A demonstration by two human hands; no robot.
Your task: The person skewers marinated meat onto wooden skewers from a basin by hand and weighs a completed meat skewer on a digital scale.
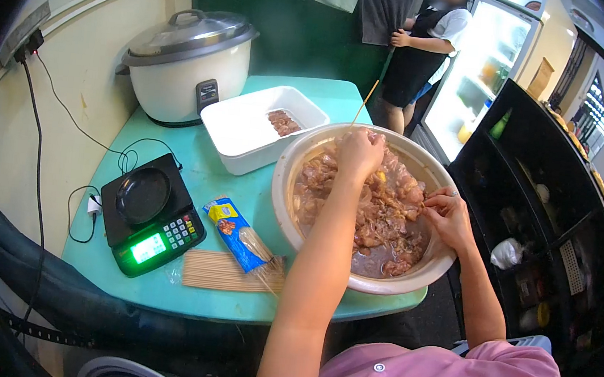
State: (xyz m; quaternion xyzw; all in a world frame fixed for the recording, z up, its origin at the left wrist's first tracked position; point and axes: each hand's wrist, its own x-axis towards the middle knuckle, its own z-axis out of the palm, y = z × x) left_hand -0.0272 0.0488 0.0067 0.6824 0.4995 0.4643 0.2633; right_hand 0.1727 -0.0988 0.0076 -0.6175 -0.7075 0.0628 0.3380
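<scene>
A wide cream basin [282, 186] holds raw meat pieces [379, 221] in cloudy liquid. Over its far side, my left hand [361, 153] is closed, fingers bent together, on a thin bamboo skewer [365, 101] that points up past the rim. At the right side of the basin, my right hand [449, 216] pinches the edge of a piece of meat. The skewer's lower end is hidden behind my left hand. Behind the basin's left rim stands a white plastic tub [238, 139] with a small pile of skewered or cut meat [283, 123] inside.
Left on the turquoise table [175, 149] are a digital scale [154, 211] with a black dish, a blue skewer packet [236, 233], loose skewers [214, 270] and a large rice cooker [190, 69]. Black shelves [533, 203] stand right; a person [424, 48] stands near a lit fridge [481, 67].
</scene>
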